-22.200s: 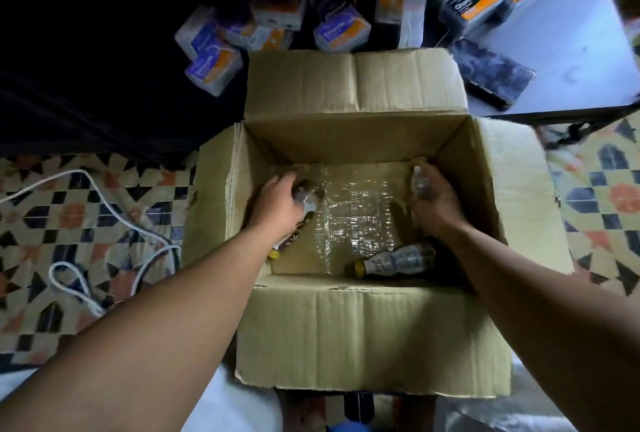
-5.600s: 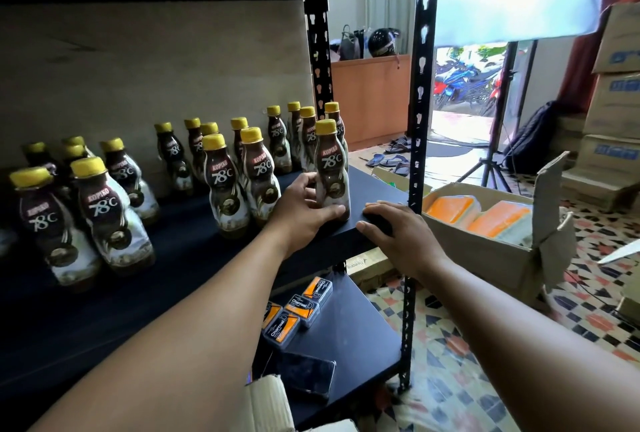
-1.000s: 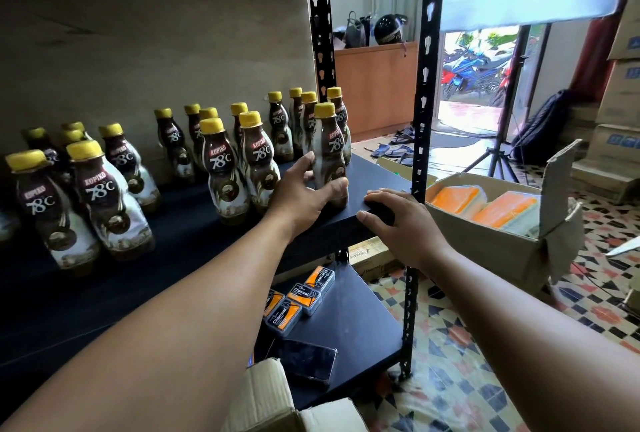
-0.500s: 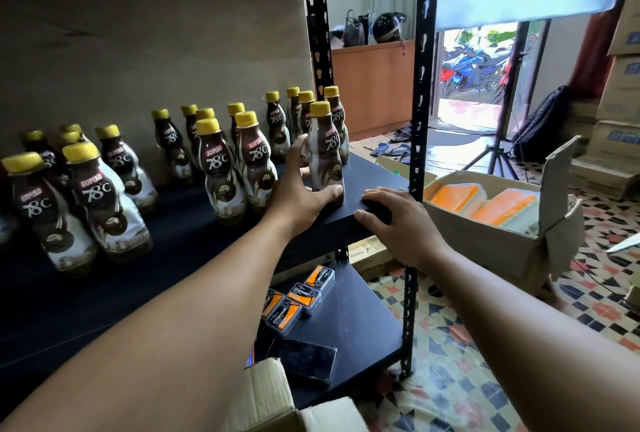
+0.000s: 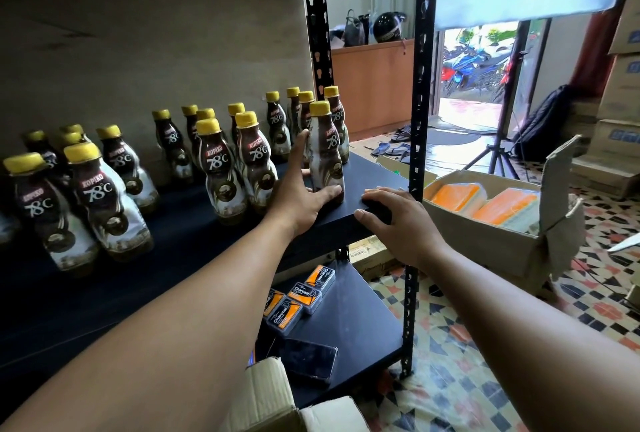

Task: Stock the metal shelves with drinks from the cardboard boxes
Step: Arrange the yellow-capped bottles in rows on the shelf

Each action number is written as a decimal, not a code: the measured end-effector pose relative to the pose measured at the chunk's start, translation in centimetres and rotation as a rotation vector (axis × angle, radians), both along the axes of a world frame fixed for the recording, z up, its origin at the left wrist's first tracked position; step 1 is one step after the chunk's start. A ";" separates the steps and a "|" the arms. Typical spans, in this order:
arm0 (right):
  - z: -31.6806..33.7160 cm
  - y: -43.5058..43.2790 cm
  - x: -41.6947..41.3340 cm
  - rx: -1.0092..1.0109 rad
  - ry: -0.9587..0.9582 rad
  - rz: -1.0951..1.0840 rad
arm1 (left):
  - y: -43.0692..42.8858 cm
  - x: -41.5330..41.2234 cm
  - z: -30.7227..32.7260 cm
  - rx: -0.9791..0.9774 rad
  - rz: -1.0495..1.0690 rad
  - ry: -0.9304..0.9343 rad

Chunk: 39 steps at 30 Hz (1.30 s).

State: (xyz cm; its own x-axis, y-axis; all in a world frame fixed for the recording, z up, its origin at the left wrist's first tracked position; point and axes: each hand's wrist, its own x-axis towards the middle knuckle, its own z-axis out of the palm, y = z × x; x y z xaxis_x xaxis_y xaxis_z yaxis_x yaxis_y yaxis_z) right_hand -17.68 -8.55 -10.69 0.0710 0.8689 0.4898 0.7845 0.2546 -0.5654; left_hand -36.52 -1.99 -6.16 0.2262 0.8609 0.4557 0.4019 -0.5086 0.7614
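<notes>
The front bottle (image 5: 325, 151) stands upright on the shelf (image 5: 377, 173), long axis vertical, yellow cap up and label turned partly away to the right, just left of the right hand. It looks full, so fairly heavy for its size. The plastic is stiff but the shrink sleeve is slick, and the tall, narrow shape could topple if nudged high up. The waisted lower body is probably the safest place to hold it. The left hand (image 5: 304, 197) holds it there, thumb across the foot, fingers up its left side and behind. The right hand (image 5: 398, 220) grips the shelf's front edge, fingers on top, thumb on the face. More bottles (image 5: 256, 161) stand upright to the left of the left hand and beyond it. A cardboard box (image 5: 491, 251) sits open on the floor, right of the right hand.
</notes>
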 end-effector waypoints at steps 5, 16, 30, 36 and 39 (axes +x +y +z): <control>-0.1 0.3 0.1 -0.007 -0.012 0.007 | 0.3 0.1 -0.1 -0.021 0.011 0.017; -0.8 0.6 0.3 0.025 0.012 0.010 | 0.9 0.7 -0.3 -0.036 0.030 0.086; -0.4 0.3 0.3 0.024 0.003 0.014 | -0.6 0.7 0.4 -0.060 0.008 0.080; 1.4 0.0 0.5 -0.020 -0.114 0.045 | -1.8 0.6 1.6 -0.077 0.102 0.058; 3.3 0.2 0.8 -0.080 -0.068 0.061 | -2.3 0.3 3.1 -0.012 0.107 0.045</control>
State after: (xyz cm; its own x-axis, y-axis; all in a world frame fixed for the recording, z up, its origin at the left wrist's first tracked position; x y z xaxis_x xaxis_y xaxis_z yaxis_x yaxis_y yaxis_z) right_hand -16.89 -8.38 -7.39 -0.0143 0.9070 0.4209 0.8060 0.2596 -0.5320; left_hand -36.24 -4.32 -3.01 0.1533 0.8863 0.4369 0.4875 -0.4524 0.7467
